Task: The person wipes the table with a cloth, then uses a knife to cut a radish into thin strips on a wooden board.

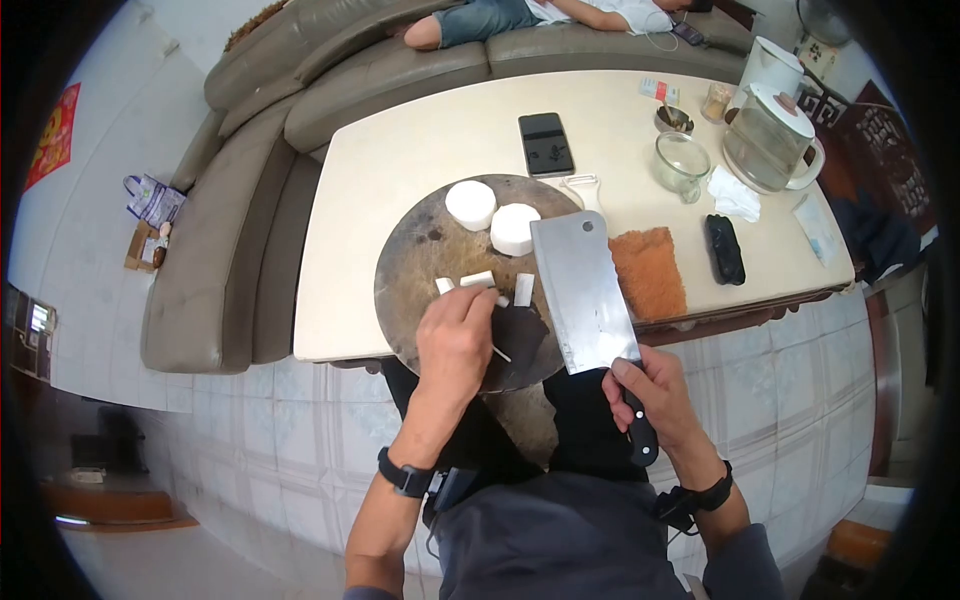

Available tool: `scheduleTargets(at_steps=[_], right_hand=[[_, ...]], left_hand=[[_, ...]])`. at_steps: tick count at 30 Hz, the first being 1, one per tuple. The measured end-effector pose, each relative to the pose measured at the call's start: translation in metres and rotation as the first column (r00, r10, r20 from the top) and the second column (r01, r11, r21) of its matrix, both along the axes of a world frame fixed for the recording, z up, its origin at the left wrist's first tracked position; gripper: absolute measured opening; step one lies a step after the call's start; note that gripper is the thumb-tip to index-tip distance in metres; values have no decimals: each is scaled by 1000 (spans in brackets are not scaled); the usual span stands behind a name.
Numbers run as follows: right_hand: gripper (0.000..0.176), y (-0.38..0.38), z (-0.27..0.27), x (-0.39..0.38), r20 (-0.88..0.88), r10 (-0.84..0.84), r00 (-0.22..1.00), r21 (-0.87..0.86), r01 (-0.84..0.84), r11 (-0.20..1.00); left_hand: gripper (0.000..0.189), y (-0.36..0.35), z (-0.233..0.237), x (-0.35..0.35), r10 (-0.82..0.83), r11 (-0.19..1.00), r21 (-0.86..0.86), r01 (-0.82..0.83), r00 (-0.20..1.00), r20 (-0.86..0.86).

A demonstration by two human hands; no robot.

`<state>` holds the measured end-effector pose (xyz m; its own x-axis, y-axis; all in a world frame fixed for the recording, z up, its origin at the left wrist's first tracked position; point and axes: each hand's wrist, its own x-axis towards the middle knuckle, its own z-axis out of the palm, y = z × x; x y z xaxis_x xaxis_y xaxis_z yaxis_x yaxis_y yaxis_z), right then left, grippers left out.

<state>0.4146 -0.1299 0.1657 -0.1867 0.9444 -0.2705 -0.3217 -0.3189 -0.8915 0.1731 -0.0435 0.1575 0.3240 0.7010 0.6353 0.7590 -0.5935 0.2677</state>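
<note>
My right hand is wrapped round the black handle of a wide cleaver, its blade tilted up beside the right edge of a round chopping board. Over the board's front part, my left hand has its fingers bent together at some small white pieces; what they grip is too small to make out. White pieces lie just past and beside those fingertips. Two thick white round chunks rest at the back of the board. A white peeler lies behind the cleaver.
On the cream table are a phone, an orange cloth, a black case, a glass cup, a small bowl, tissue and a glass pitcher. A person lies on the sofa behind.
</note>
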Motion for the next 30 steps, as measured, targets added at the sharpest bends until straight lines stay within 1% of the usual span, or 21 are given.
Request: scheduleTargets(at_steps=[1,2,4,5,7,8,9,10,11,12,14,15,17,18,20,21,23,24,26,30], right_hand=[[19,1,1,-1,34,18,999,19,-19,1000],[19,2,4,-2,32,19,999,15,-19,1000],[21,5,11,-6,143,94,985,56,-103,993],[21,6,14,-8,141,93,986,50,-100,994],[21,9,19,-15,304,179,936,66,-208,976],[21,11,23,-18,304,184,935,58,-211,976],[21,12,26,-22,486,163,858,186,-284,941],[21,13,28,-26,646,108,756,291,-375,880],[18,13,29,-30,692,57,719,352,-405,844],[18,13,29,-33,694,63,717,346,-409,844],[18,12,28,-37,783,-5,622,428,-533,730],[18,10,29,-41,783,-1,622,424,-532,733],[14,6,33,-46,877,-84,473,412,-650,638],[14,5,34,-47,879,-78,471,406,-653,639],[17,5,36,-48,944,-87,318,312,-777,547],[17,5,38,-48,946,-83,315,307,-779,546],[23,7,44,-47,965,-61,255,252,-841,479],[23,7,47,-47,966,-56,251,247,-843,477],[25,9,51,-47,982,-63,179,189,-883,430],[27,15,51,-46,979,-99,176,200,-902,383]], left_hand=[[30,-6,-1,-9,-1,998,61,2,1000,-22],[30,-16,-1,-17,0,998,56,2,1000,-24],[31,-39,-1,-29,2,999,40,1,998,-67],[31,-50,-6,-32,-1,999,35,3,998,-69],[32,-65,-16,-37,-35,999,-38,33,997,-72],[32,-68,-19,-37,-33,999,-45,30,997,-70],[32,-71,-21,-35,-21,998,-69,16,997,-69],[32,-74,-21,-34,-10,996,-92,3,998,-68],[33,-75,-20,-34,-19,993,-117,12,998,-63],[33,-77,-19,-33,-16,992,-122,9,998,-60],[34,-81,-18,-31,-25,994,-108,18,997,-66],[34,-83,-19,-32,-25,993,-115,18,997,-66],[36,-85,-21,-32,-27,993,-119,20,998,-56],[36,-86,-22,-32,-25,992,-125,18,998,-53],[34,-87,-22,-30,-15,994,-113,9,999,-51],[34,-89,-24,-30,-13,993,-117,7,999,-47],[31,-92,-28,-30,3,985,-170,-12,999,-54],[31,-93,-29,-30,6,985,-174,-15,999,-50],[37,-94,-30,-31,-5,984,-177,2,1000,-16],[37,-96,-34,-31,5,987,-162,-6,1000,-7]])
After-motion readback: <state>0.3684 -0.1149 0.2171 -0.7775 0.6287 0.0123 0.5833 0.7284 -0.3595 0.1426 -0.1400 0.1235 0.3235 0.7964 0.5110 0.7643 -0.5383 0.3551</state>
